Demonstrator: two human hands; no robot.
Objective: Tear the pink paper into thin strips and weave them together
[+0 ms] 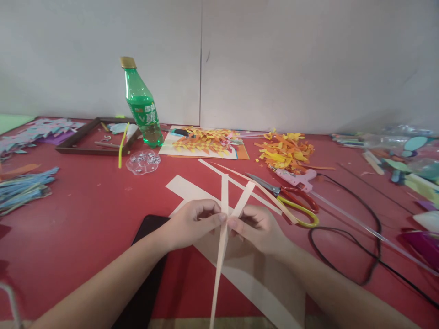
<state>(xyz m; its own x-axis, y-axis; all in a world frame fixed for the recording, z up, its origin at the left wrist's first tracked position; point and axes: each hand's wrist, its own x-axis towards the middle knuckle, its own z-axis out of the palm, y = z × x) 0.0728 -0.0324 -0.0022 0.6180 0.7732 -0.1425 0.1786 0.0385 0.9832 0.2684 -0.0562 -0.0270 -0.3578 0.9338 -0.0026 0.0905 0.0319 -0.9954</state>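
Observation:
Between my two hands is a pale paper strip (221,265), its upper ends spread in a V and its lower end hanging toward me. My left hand (197,223) pinches it with thumb and fingers at the left branch. Close beside it, my right hand (259,227) pinches the right branch. Cream paper sheets (264,278) lie beneath my hands. Just past my right hand rest scissors (291,198) with red and yellow handles, partly under loose narrow strips (265,201). A black phone-like slab (147,228) lies under my left forearm.
A green soda bottle (142,105) stands at the back left by a dark frame (82,150) and a clear bead tray (143,162). Orange and yellow paper scraps (284,151) are heaped behind a pink glue gun (297,178). Its black cord (379,228) loops across the right side.

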